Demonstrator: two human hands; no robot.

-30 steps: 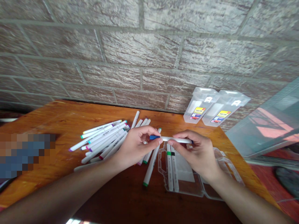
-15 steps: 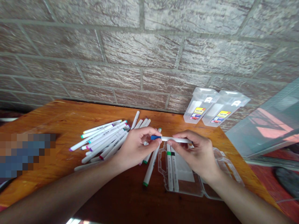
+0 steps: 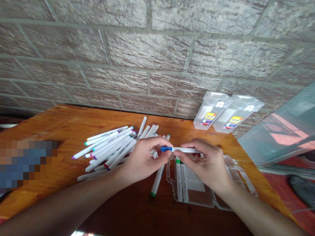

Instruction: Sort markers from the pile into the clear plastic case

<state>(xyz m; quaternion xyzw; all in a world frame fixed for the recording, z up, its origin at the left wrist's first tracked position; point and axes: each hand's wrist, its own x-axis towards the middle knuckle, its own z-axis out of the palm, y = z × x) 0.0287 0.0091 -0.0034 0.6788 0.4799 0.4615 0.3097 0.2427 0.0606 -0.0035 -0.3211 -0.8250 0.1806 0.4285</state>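
A white marker with a blue end lies level between my two hands, above the table. My left hand pinches its blue end between thumb and fingertips. The white barrel is gripped by my right hand, whose fingers hide the far end. Below my right hand, an open clear plastic case holds two white markers side by side; one shows a green band. Behind and left of my left hand spreads a pile of white markers with variously coloured ends. A green-ended marker rests just left of the case.
Two clear plastic boxes with yellow labels stand at the back right, by the brick wall. The wooden table ends at the right, beside a glass panel. A blurred-out patch covers the left side.
Both hands have stayed close together while the marker has dipped slightly and shifted a little to the right. The pile, case and boxes look unchanged.
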